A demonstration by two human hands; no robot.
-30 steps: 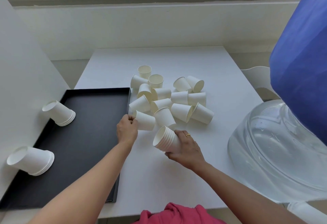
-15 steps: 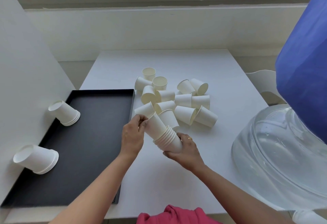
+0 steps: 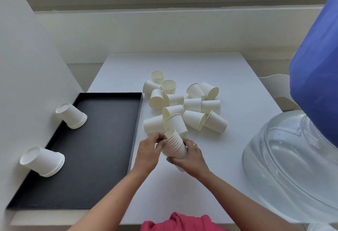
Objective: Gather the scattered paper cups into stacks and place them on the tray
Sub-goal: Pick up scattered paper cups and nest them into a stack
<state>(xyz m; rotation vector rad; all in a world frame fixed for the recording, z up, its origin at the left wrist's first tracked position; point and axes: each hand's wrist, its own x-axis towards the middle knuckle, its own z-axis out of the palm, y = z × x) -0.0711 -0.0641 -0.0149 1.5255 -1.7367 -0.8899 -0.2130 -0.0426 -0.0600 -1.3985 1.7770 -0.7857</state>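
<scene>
Between both hands, nested cup stack [image 3: 176, 145], right hand [image 3: 189, 158] gripping, left hand [image 3: 148, 153] pinching rim

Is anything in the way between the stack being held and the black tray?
Nothing visible. The stack, held in the left hand and right hand, is just right of the tray, only bare table between. Two finished stacks stand along the tray's left side.

a white table [image 3: 182, 66] carries a black tray [image 3: 102, 148] along its left edge and, just right of the tray, a loose heap of white paper cups [image 3: 193, 103], most lying on their sides.
</scene>
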